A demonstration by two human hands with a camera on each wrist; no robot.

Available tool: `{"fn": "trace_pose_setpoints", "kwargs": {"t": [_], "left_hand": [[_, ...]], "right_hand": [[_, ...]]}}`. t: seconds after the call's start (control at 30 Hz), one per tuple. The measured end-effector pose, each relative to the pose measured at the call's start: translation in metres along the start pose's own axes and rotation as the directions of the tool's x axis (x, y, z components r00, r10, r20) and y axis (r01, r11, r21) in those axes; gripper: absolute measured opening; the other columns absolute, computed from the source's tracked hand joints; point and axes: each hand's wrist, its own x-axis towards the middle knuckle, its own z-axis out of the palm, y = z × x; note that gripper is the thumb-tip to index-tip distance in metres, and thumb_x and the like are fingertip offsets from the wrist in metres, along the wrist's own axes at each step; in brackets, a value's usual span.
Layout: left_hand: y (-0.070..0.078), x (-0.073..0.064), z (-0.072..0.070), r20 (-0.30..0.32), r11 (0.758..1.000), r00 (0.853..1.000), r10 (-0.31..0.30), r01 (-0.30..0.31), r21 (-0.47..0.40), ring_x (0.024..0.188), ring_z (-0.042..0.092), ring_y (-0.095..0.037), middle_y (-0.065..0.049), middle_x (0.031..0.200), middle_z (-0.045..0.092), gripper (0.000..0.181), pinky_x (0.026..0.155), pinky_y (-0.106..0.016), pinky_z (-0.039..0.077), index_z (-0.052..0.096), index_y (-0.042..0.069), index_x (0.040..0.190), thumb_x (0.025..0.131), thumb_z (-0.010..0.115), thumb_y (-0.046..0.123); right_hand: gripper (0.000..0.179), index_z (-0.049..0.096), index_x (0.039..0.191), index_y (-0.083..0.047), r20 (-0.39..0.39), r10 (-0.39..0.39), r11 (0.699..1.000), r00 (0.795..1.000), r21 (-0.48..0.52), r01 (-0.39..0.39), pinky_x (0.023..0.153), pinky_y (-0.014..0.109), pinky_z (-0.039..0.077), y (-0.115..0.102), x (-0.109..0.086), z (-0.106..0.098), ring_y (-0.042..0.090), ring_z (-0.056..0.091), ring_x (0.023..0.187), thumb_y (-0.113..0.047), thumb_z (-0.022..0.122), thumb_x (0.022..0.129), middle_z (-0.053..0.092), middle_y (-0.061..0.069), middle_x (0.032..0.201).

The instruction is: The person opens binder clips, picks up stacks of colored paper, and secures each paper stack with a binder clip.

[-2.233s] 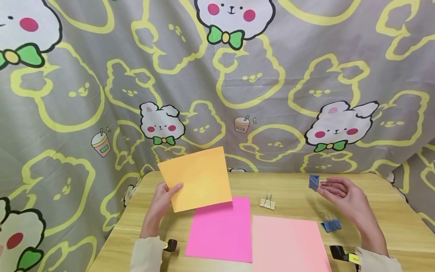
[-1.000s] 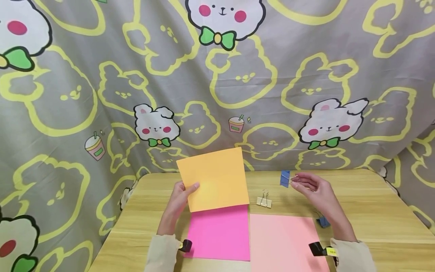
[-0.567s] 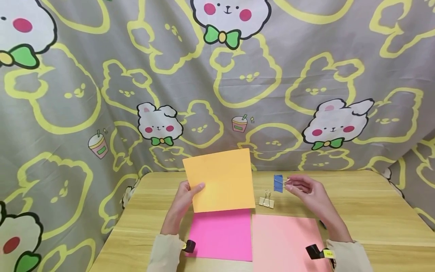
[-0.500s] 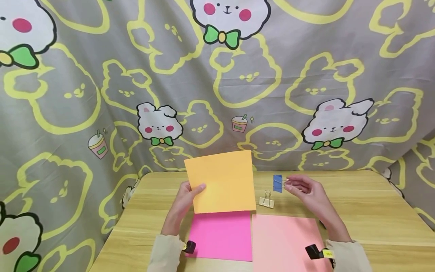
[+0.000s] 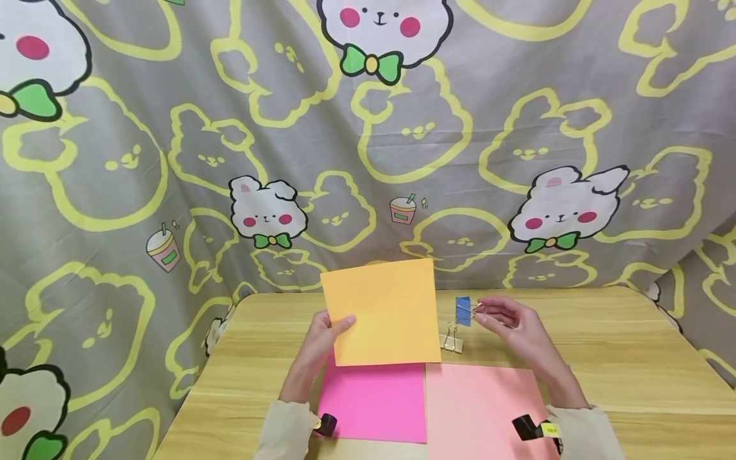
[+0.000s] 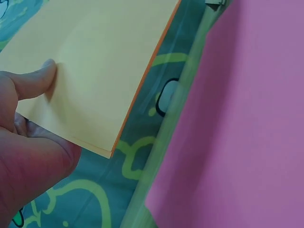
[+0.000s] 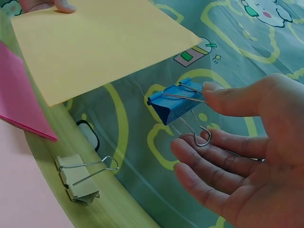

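Note:
My left hand [image 5: 318, 340] holds a stack of orange paper [image 5: 382, 313] by its left edge, thumb flat on the front and fingers behind. The stack is raised and tilted over the back of the table; its layered orange edge shows in the left wrist view. My right hand [image 5: 520, 327] pinches a blue binder clip [image 5: 463, 311] by its wire handles, just right of the paper and apart from it. In the right wrist view the thumb presses the upper handle of this clip [image 7: 176, 104], while the fingers lie below the lower one.
A cream binder clip [image 5: 452, 343] stands on the wooden table [image 5: 638, 364], partly behind the orange paper's lower right corner. Magenta paper [image 5: 374, 406] lies below the raised stack, with light pink paper [image 5: 483, 402] to its right. A patterned grey curtain [image 5: 437, 166] hangs behind the table.
The orange paper has moved right and slightly down in my left hand. My right hand has brought the blue binder clip left toward it. Another blue clip on the table is now hidden behind my right arm.

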Motion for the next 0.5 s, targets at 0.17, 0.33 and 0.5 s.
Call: {"fn": "trace_pose_setpoints", "kwargs": {"t": [0.17, 0.33, 0.5], "left_hand": [[-0.0019, 0.0005, 0.0018, 0.02, 1.0, 0.999, 0.024, -0.025, 0.013, 0.093, 0.072, -0.023, -0.011, 0.105, 0.074, 0.03, 0.079, -0.036, 0.059, 0.063, -0.01, 0.125, 0.102, 0.063, 0.009], [-0.0028, 0.0011, 0.0026, 0.038, 0.999, 0.999, 0.024, -0.025, 0.037, 0.095, 0.07, -0.023, -0.012, 0.106, 0.073, 0.031, 0.081, -0.035, 0.058, 0.064, -0.009, 0.125, 0.103, 0.062, 0.012], [-0.0025, 0.001, 0.004, 0.067, 0.999, 0.998, 0.014, -0.017, 0.039, 0.096, 0.071, -0.026, -0.016, 0.109, 0.072, 0.032, 0.08, -0.038, 0.059, 0.062, -0.007, 0.129, 0.104, 0.061, 0.014]], "right_hand": [[0.05, 0.059, 0.136, 0.003, 0.044, -0.004, 1.0, 0.999, 0.006, 0.004, 0.085, 0.02, 0.055, -0.0008, 0.0005, 0.0023, 0.005, 0.068, 0.102, -0.026, 0.074, 0.097, 0.069, 0.019, 0.121], [0.049, 0.061, 0.136, 0.001, 0.068, -0.003, 1.0, 0.998, 0.01, 0.003, 0.085, 0.021, 0.055, -0.0009, 0.0004, 0.0035, 0.006, 0.07, 0.102, -0.026, 0.075, 0.096, 0.071, 0.018, 0.121], [0.046, 0.062, 0.133, 0.002, 0.075, -0.01, 1.0, 0.997, 0.023, 0.009, 0.085, 0.021, 0.056, 0.0009, 0.0009, 0.0051, 0.006, 0.07, 0.102, -0.024, 0.074, 0.097, 0.071, 0.019, 0.119]]}}
